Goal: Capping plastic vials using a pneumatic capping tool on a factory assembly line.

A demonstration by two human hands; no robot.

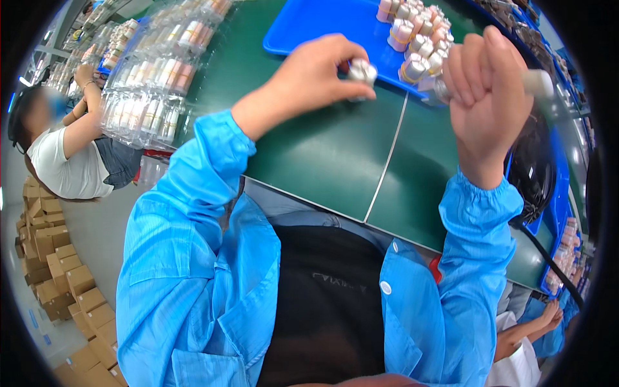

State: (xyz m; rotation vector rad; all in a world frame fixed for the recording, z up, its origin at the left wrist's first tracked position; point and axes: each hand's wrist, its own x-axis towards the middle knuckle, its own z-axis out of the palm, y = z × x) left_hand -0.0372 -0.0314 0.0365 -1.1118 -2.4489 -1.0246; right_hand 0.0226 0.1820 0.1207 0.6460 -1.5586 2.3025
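Head view, left hand pinching a small white-capped part above the green table, right hand fisted around a pale cylindrical tool, blue tray of similar parts just beyond, co-worker at far left.

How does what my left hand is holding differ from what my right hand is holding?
The left hand pinches a short, stubby silver-white piece in its fingertips; the right hand wraps a full fist around a longer pale cylindrical tool. The small piece shows almost whole, while the tool is mostly hidden by the fist. Both are held over the green table, near the blue tray.
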